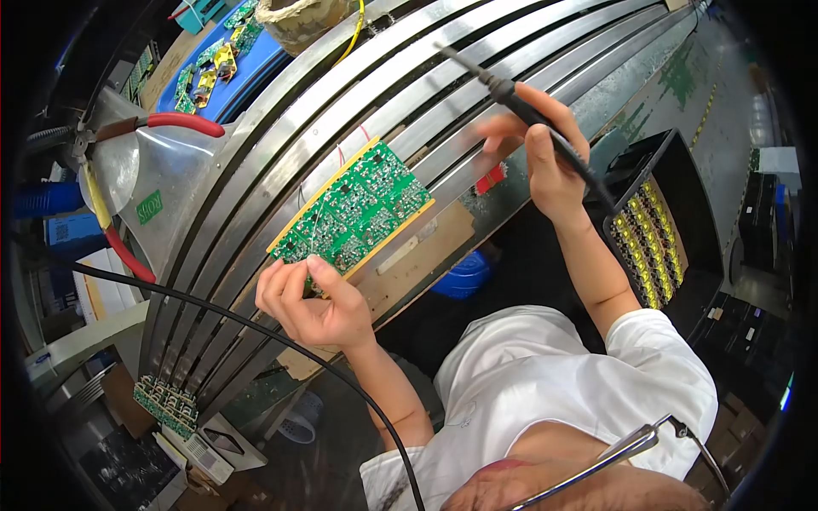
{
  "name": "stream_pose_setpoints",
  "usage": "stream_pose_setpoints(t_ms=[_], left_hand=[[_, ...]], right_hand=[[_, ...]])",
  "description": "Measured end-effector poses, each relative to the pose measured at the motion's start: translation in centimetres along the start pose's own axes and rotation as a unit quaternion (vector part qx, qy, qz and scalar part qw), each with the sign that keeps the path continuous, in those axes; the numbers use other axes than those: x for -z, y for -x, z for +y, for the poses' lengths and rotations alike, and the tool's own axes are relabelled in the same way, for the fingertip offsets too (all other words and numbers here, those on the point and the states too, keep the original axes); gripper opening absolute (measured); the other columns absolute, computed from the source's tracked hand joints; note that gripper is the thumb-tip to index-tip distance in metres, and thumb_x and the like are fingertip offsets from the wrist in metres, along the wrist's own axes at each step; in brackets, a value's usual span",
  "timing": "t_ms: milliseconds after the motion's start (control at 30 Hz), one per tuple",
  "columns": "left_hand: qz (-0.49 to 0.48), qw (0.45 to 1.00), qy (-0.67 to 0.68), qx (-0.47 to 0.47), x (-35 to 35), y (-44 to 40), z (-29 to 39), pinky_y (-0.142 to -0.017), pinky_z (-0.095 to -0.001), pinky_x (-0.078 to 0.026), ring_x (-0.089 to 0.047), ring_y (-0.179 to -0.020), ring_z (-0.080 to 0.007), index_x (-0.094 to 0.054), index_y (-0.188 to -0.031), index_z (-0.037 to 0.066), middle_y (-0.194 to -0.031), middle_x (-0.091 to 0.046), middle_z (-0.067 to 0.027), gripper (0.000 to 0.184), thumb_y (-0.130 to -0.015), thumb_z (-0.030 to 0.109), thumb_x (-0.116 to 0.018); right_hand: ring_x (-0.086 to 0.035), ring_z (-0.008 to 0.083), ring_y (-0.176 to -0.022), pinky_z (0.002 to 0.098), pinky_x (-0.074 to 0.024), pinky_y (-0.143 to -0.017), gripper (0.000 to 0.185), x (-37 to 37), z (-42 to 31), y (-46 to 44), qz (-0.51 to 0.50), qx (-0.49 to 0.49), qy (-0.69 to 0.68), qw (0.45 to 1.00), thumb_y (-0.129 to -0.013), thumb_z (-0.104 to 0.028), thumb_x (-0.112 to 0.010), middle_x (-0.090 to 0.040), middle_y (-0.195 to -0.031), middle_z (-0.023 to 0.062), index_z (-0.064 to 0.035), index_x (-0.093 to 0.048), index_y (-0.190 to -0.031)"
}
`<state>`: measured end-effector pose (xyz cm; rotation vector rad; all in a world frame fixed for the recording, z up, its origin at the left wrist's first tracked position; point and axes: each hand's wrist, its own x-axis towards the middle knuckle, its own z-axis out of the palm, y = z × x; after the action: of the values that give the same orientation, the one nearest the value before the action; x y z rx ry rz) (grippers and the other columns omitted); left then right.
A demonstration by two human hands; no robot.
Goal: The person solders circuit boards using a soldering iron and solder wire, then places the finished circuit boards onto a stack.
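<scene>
My right hand (550, 157) is wrapped round the handle of a black soldering iron (503, 89), raised above the metal rails with its tip pointing up and left, away from the board. A green circuit board (366, 200) with yellow edge strips lies solder side up across the rails. Thin red wires come out from its far edge. At the board's near left corner, my left hand (315, 302) has thumb and forefinger pinched on a thin wire (313, 238), which stands over the board. Whether those fingers touch the board cannot be made out.
Red-handled pliers (183, 123) lie at the left. Behind them a blue tray (243, 72) carries small boards. A black cable (230, 315) crosses the front left. More boards (166, 404) sit at the rails' left end. A black bin (707, 213) with yellow components stands at the right.
</scene>
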<state>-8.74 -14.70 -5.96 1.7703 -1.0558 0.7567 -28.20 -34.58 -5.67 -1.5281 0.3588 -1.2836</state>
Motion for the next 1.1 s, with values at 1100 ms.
stream_pose_setpoints(t_ms=[1100], left_hand=[[-0.057, 0.994, 0.044, -0.079, -1.4, 2.7, 3.0, -0.075, -0.0397, -0.047, -0.061, -0.080, -0.0268, -0.064, -0.089, 0.001, -0.087, -0.062, -0.0093, 0.009, -0.084, -0.005, -0.069]], right_hand=[[-0.068, 0.0282, -0.077, 0.0358, -0.0550, -0.072, 0.030, 1.7, -1.1, 4.2, -0.144, 0.045, 0.057, 0.987, -0.093, -0.017, -0.068, -0.070, -0.089, 0.0184, 0.0077, -0.070, -0.110]])
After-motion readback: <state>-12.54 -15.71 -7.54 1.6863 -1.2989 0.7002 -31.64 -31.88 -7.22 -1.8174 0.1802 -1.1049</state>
